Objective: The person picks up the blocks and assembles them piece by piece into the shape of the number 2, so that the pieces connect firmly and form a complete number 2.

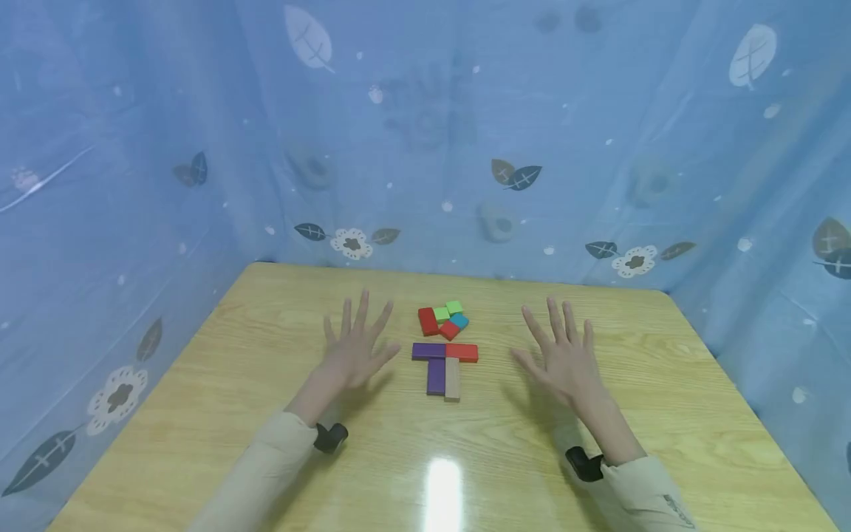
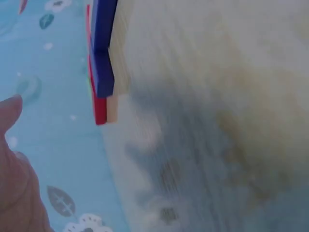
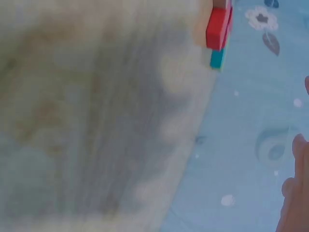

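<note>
My left hand [image 1: 350, 356] hovers over the table with its fingers spread, left of the blocks and holding nothing. On the other side my right hand [image 1: 567, 366] is likewise spread and holds nothing. Between them lie two purple blocks [image 1: 436, 377], a long red block [image 1: 462, 352] and a bare wood block [image 1: 452, 380], touching in a T shape. Behind these sits a loose cluster: a red block [image 1: 428, 321], two green blocks [image 1: 454, 307], a blue block [image 1: 459, 321] and a smaller red block [image 1: 449, 330]. The left wrist view shows purple blocks [image 2: 103, 72] near that hand.
The wooden table [image 1: 266, 310] runs up to a blue curtain [image 1: 425, 133] printed with leaves and flowers, which hangs behind it and along both sides. A bright light reflection falls on the table's near middle. Dark wrist devices [image 1: 330, 437] sit at both cuffs.
</note>
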Motion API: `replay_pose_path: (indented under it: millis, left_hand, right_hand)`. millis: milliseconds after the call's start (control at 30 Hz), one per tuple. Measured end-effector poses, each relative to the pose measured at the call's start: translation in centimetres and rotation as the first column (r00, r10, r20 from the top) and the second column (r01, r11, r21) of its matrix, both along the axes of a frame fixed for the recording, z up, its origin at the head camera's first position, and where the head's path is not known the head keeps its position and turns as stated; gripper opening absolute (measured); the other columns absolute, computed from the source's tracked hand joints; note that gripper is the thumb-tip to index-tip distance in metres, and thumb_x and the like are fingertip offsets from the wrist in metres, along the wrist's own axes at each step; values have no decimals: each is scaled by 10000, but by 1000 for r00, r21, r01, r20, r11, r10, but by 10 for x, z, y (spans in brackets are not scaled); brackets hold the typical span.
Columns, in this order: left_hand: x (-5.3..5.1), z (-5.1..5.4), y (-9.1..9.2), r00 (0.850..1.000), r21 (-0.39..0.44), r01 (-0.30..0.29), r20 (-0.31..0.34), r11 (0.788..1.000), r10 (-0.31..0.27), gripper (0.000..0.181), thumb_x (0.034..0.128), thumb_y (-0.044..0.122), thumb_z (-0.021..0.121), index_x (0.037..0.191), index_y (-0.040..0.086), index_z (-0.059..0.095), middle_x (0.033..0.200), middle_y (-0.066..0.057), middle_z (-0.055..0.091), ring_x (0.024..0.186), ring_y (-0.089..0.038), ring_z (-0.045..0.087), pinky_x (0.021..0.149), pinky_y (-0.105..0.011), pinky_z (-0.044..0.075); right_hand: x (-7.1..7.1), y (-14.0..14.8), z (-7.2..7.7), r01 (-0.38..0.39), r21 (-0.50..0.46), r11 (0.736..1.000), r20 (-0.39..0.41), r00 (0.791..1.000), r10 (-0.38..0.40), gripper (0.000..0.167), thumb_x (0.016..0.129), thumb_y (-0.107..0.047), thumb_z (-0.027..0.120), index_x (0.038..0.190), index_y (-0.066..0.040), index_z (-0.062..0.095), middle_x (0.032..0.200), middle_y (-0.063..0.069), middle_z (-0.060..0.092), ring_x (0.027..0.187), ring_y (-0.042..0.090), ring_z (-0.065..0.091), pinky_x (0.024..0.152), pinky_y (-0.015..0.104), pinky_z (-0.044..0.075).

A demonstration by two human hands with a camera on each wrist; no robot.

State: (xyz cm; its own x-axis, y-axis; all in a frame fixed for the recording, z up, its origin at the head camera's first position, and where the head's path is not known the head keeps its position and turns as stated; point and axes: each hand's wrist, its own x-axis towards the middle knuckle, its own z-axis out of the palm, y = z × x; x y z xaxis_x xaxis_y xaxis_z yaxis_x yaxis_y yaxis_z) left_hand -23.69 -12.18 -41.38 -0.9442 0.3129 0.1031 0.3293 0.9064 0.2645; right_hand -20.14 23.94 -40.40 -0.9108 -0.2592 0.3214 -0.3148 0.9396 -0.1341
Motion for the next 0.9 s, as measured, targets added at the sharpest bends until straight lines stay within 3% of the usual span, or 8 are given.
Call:
replay_pose_path:
  millis: [267, 467, 567, 700, 833, 900]
  left_hand:
    - [33, -7, -3, 992, -18, 117, 37, 993, -117, 701, 987, 500, 420, 1550, 240, 95, 1575, -169, -137, 1413, -452, -68, 1058, -714, 35]
    - [51, -11, -2, 983, 0, 183, 30, 983, -183, 709, 984, 428, 485, 1548, 184, 131, 1570, -211, -107, 1403, -494, -2, 1072, -679, 136]
    - [56, -14, 0, 975, 59, 212, 60, 976, -215, 731, 981, 396, 512, 1551, 206, 95, 1569, -205, -122, 1407, -483, 38, 1059, -628, 256]
    - [62, -18, 6, 972, 141, 211, 72, 967, -222, 745, 982, 387, 516, 1550, 262, 52, 1586, -177, -63, 1406, -418, 185, 965, -540, 442]
    - [65, -19, 15, 982, 232, 189, -23, 954, -189, 768, 960, 300, 583, 1552, 220, 100, 1566, -161, 196, 1341, -367, 367, 948, -511, 465]
    - [65, -20, 20, 985, 281, 173, -75, 944, -158, 783, 932, 239, 632, 1547, 176, 149, 1512, -165, 330, 1299, -354, 431, 973, -503, 447]
  right_hand:
    - [27, 1, -8, -181, -57, 982, 65, 981, 185, 640, 978, -425, 493, 1526, -192, 259, 1582, 164, 139, 1436, 388, 109, 1082, 639, 195]
    - [43, 3, -18, -317, -141, 938, -14, 948, 318, 598, 968, -238, 564, 1508, -190, 312, 1562, 75, 257, 1380, 352, 307, 987, 569, 400]
    - [49, 4, -23, -436, -197, 878, -54, 899, 435, 560, 944, -115, 597, 1467, -168, 402, 1504, 75, 380, 1309, 288, 436, 935, 406, 490]
    - [53, 5, -29, -580, -295, 760, -105, 810, 577, 491, 860, 3, 671, 1331, -96, 573, 1323, 100, 582, 1151, 224, 587, 895, 185, 485]
    - [54, 5, -35, -658, -368, 657, -112, 733, 671, 350, 810, 6, 724, 1157, -28, 684, 1125, 90, 692, 1002, 199, 668, 860, 152, 488]
    - [55, 7, -39, -669, -404, 624, -72, 703, 707, 283, 817, -22, 729, 1099, -20, 704, 1054, 80, 716, 944, 180, 688, 825, 152, 505]
